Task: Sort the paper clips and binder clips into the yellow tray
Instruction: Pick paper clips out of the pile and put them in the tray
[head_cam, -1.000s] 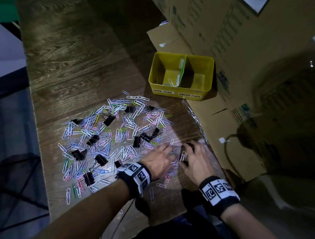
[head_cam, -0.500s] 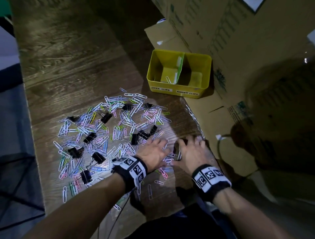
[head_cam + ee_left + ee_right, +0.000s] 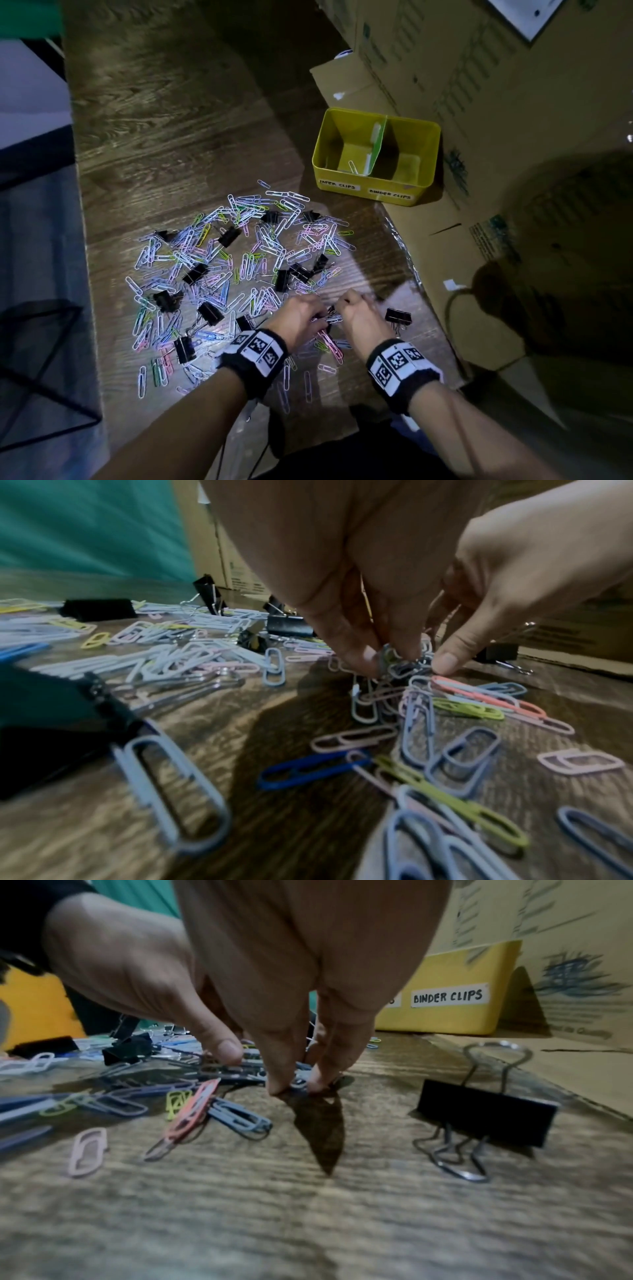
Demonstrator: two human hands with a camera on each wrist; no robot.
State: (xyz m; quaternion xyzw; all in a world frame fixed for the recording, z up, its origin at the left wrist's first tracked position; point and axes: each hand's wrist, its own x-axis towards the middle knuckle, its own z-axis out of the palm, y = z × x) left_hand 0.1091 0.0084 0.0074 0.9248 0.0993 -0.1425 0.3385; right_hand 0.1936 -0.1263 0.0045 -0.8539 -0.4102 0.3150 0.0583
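- A dark wire rack stands off the table's left edge.
- Paper clips lie scattered mid-table, black binder clips among them.
- The left hand pinches a small bunch of paper clips at the heap's near right edge.
- The right hand, touching the left, has its fingertips curled down onto clips; whether it grips any cannot be told.
- One binder clip stands just right of it.
- The tray sits far right against boxes, one clip in its left compartment.

The wooden table carries scattered paper clips, binder clips, yellow tray.
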